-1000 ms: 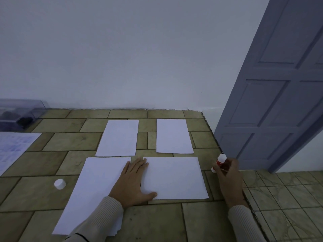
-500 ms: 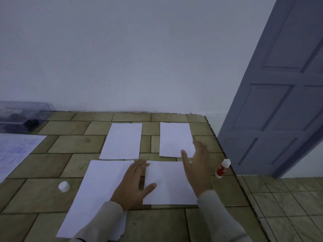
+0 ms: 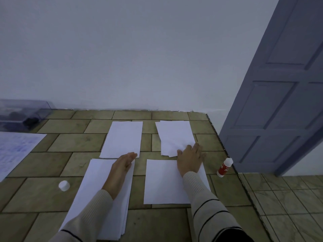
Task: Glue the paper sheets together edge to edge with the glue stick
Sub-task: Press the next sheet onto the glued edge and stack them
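When drawing far right sheet (image 3: pixel 174 135) toward near right sheet (image 3: pixel 162 182) with flat, straight-fingered right hand (image 3: pixel 189 159), steady left stack (image 3: pixel 94 189) under open left hand (image 3: pixel 122 165); align edges squarely, avoid skew.

No legible text (glue stick (image 3: pixel 224 167) label too blurred).
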